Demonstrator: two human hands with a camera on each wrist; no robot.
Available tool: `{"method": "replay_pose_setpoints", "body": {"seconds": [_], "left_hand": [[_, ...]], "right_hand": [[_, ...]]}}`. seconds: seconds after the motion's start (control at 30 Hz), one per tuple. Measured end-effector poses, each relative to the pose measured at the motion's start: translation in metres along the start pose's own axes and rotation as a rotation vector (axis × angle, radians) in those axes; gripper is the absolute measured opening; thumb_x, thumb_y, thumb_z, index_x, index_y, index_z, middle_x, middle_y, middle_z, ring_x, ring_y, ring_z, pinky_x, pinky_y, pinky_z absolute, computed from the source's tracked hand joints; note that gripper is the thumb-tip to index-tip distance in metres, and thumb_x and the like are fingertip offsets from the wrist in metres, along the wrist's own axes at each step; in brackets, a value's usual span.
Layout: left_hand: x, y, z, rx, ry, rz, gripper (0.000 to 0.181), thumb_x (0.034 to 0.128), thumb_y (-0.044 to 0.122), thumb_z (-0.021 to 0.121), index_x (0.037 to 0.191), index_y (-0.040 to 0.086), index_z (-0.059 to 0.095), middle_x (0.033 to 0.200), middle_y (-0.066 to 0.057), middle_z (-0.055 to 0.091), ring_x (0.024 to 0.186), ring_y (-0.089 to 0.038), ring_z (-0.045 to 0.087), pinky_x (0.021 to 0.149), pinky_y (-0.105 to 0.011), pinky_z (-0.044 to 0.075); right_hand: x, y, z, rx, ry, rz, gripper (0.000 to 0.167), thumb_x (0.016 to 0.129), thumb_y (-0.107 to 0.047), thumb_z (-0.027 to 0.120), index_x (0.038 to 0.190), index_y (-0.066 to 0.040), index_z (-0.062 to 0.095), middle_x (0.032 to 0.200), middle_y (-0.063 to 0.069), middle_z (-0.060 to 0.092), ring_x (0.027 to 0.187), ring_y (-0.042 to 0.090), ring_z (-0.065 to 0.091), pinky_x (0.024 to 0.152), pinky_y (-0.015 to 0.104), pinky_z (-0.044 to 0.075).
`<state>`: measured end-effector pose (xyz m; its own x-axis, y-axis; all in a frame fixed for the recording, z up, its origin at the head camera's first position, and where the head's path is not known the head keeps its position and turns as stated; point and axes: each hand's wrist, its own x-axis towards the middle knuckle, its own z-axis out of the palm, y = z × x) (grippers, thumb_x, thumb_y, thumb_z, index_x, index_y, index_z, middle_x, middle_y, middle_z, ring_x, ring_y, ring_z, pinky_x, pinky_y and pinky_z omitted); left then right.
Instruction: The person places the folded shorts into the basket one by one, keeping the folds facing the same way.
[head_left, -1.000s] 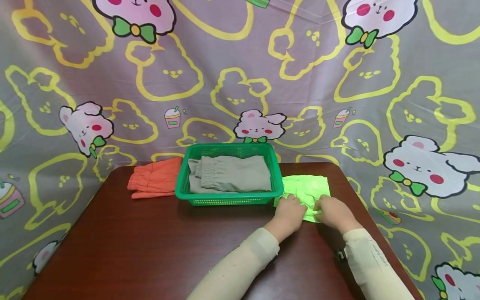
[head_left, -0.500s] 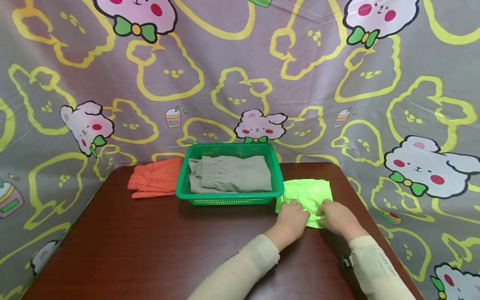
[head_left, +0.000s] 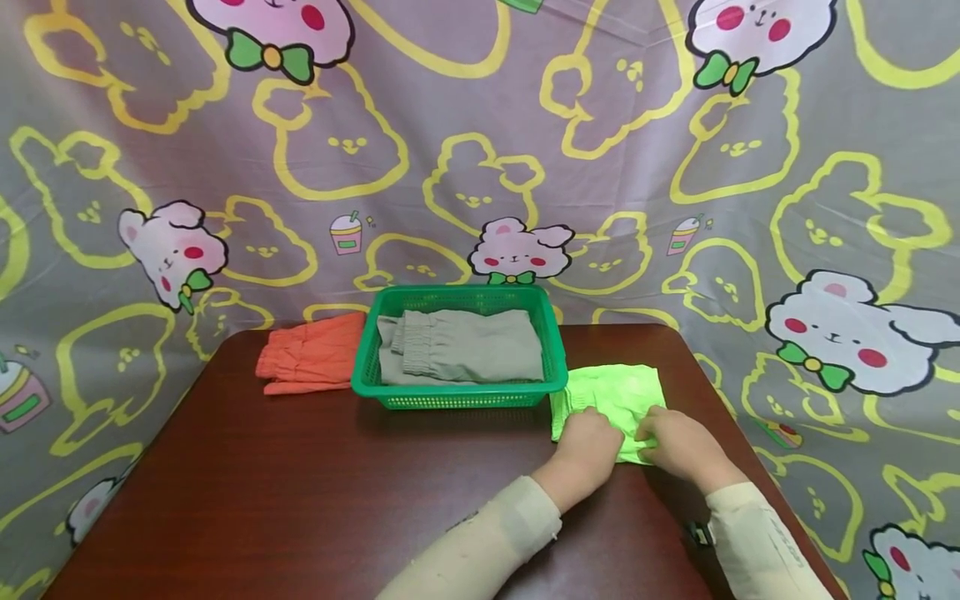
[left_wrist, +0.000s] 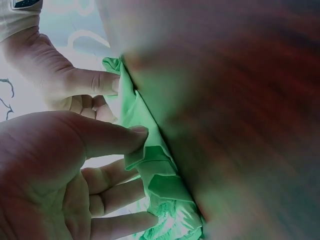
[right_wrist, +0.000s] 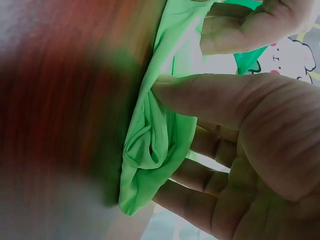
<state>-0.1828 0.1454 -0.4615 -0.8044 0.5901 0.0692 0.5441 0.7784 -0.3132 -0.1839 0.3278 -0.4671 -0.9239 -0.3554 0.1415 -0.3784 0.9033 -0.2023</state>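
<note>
An orange garment (head_left: pixel 311 354) is lying folded; a green basket (head_left: pixel 457 398) is holding folded grey cloth (head_left: pixel 472 346); just right, on the table (head_left: pixel 262 483), left hand (head_left: pixel 590 442) and right hand (head_left: pixel 681 443) are pinching a lime garment (head_left: pixel 618 390) near-side, its folding seemingly almost finished.

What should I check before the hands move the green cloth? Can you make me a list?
1. Left hand pinches the green cloth: ok.
2. Right hand pinches it too: ok.
3. Green cloth smooth: not ok, it has wrinkles.
4. Green cloth not touching the basket: cannot tell, their edges meet in the head view.
5. Orange cloth out of the way: ok, across the basket from the hands.
</note>
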Motion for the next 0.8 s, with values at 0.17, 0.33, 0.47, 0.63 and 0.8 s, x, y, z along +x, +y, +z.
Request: {"method": "replay_pose_setpoints", "body": {"seconds": [0.17,0.33,0.47,0.63,0.8], "left_hand": [[-0.003,0.004,0.000,0.045,0.028,0.000,0.022,0.0955,0.032,0.067,0.076,0.041,0.070,0.077,0.017,0.066,0.076,-0.005,0.059,0.057,-0.025,0.049],[-0.008,0.011,-0.002,0.080,0.033,-0.013,0.023,0.0953,0.033,0.066,0.074,0.042,0.067,0.075,0.018,0.064,0.074,-0.003,0.056,0.051,-0.026,0.045],[-0.012,0.015,-0.003,0.089,0.023,-0.022,0.023,0.0950,0.034,0.067,0.073,0.042,0.066,0.073,0.019,0.063,0.073,-0.003,0.055,0.049,-0.027,0.042],[-0.014,0.016,-0.003,0.075,0.039,-0.022,0.022,0.0929,0.036,0.068,0.072,0.042,0.066,0.072,0.018,0.063,0.072,-0.003,0.056,0.049,-0.027,0.045],[-0.018,0.016,-0.004,0.073,0.047,-0.015,0.023,0.0914,0.037,0.069,0.069,0.041,0.064,0.070,0.019,0.063,0.069,-0.003,0.056,0.049,-0.027,0.045]], "right_hand": [[-0.005,-0.001,0.001,0.004,0.004,-0.006,0.021,0.069,-0.013,0.086,0.077,-0.025,0.070,0.082,-0.013,0.056,0.077,0.016,0.063,0.066,0.037,0.051],[-0.010,-0.003,0.001,0.006,0.008,-0.025,0.024,0.068,-0.013,0.087,0.077,-0.027,0.069,0.082,-0.014,0.055,0.077,0.015,0.062,0.066,0.036,0.050],[-0.013,-0.005,0.001,0.005,0.014,-0.050,0.025,0.067,-0.013,0.087,0.076,-0.027,0.068,0.082,-0.013,0.054,0.077,0.015,0.061,0.065,0.035,0.050],[-0.016,-0.008,-0.001,0.000,0.031,-0.077,0.028,0.065,-0.013,0.088,0.075,-0.029,0.067,0.080,-0.014,0.054,0.076,0.013,0.060,0.063,0.032,0.048],[-0.018,-0.011,-0.004,0.007,0.029,-0.088,0.028,0.065,-0.012,0.088,0.076,-0.028,0.068,0.081,-0.014,0.054,0.076,0.013,0.060,0.063,0.032,0.048]]}}
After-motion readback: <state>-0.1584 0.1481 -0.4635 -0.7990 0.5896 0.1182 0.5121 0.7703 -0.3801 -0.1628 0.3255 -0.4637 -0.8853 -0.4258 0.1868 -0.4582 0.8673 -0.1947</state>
